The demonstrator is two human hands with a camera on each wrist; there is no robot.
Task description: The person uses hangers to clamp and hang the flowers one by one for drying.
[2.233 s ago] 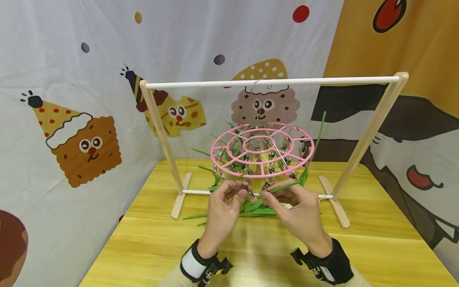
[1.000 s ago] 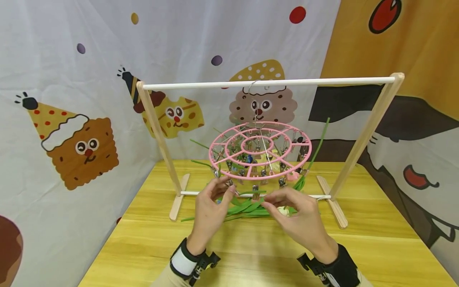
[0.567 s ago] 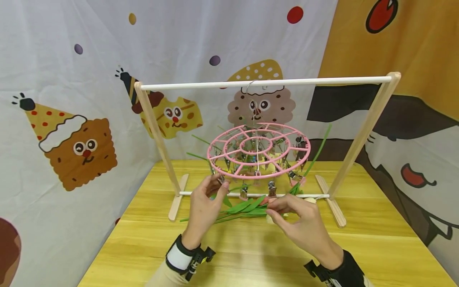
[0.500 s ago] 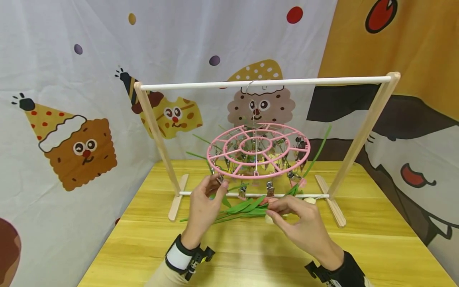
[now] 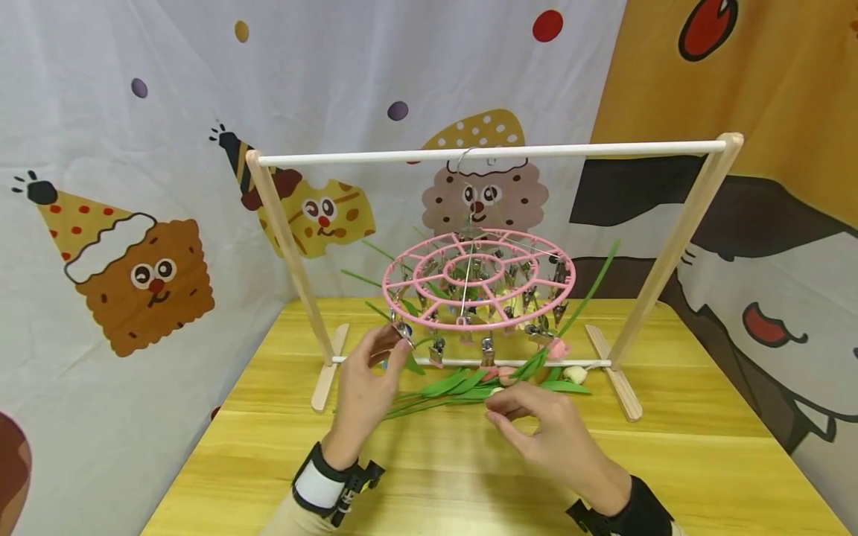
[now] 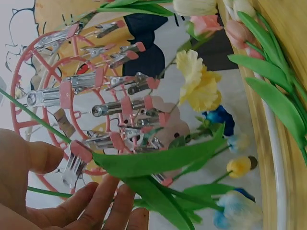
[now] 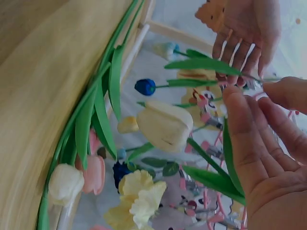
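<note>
A pink round clip hanger (image 5: 499, 321) with metal clips hangs from the white rod, several artificial flowers clipped to it. My left hand (image 5: 367, 387) is at its left front edge, thumb and fingers on either side of a metal clip (image 6: 74, 165) with pink tips. That clip bites a green stem with a long leaf (image 6: 163, 160). Lower right of the hanger, my right hand (image 5: 546, 432) is bent loosely, and a gap shows between thumb and index finger in the right wrist view. A white tulip (image 7: 165, 125) appears near that hand there.
Tulips with green stems (image 5: 456, 387) lie across the table (image 5: 429, 476) below the hanger. The wooden stand (image 5: 677, 253) has a post on either side and a white lower rod. A printed cloth (image 5: 322, 89) hangs behind it.
The hanger has turned, its front edge moving left. My left hand has moved left along with a clip. The right hand has come away from the front clips and sits lower.
</note>
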